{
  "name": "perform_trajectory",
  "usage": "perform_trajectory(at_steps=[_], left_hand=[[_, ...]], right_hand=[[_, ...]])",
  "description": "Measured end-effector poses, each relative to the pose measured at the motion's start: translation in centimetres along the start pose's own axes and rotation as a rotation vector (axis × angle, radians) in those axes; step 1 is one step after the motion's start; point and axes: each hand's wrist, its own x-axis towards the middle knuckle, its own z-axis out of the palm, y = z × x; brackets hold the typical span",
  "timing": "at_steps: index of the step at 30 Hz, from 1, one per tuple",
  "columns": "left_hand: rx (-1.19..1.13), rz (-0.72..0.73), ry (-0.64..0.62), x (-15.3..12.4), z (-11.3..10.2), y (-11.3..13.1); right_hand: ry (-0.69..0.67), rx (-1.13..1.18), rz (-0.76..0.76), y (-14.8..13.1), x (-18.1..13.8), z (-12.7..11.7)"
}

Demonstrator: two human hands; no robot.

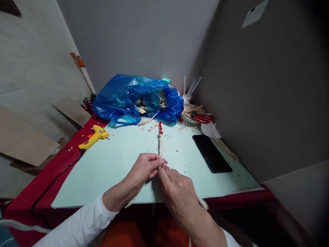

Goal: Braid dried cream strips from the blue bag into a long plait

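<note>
A thin pale strip, seemingly a braid of natural fibre (161, 145), runs away from me over the pale green sheet (102, 185). Its far end meets a red tie (160, 127). My left hand (144, 171) pinches the near part of the braid between thumb and fingers. Right against it, my right hand (178, 192) is closed on the same strands, its fingertips partly hidden. Loose strand ends stick out below both wrists, one under the left forearm and one beside the right.
A yellow glue gun (95, 137) lies at left, its black cord trailing over the red cloth (23, 202). At the back sits a blue plastic bag (115, 99) with fibre pieces. To the right are a black phone (212, 153), red-handled scissors (203, 118) and a cup of white sticks (187, 97).
</note>
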Motion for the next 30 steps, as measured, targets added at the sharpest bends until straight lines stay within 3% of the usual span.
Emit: perform_trajectory(at_steps=[2, 6, 10, 13, 19, 24, 30], left_hand=[[-0.038, 0.01, -0.02, -0.1, 0.0, 0.2], [-0.055, 0.036, -0.08, -0.2, 0.0, 0.7], [-0.004, 0.045, -0.064, -0.3, -0.1, 0.8], [0.044, 0.028, -0.067, -0.4, -0.1, 0.7], [0.058, 0.1, -0.051, -0.8, -0.3, 0.5], [0.227, 0.148, -0.015, -1.3, -0.4, 0.6], [0.299, 0.128, 0.057, -2.0, -0.2, 1.0]], right_hand=[[-0.071, 0.173, 0.051, 0.7, 0.6, -1.3], [-0.07, 0.358, 0.282, 2.0, 2.1, -2.3], [-0.249, 0.698, 0.411, 2.7, 2.8, -0.4], [-0.222, 0.85, 0.444, 2.9, 2.7, 0.9], [-0.181, 0.844, 0.42, 2.7, 2.5, 0.9], [-0.16, 0.886, 0.422, 3.0, 2.3, 1.3], [-0.146, 0.921, 0.474, 3.0, 2.0, 1.2]])
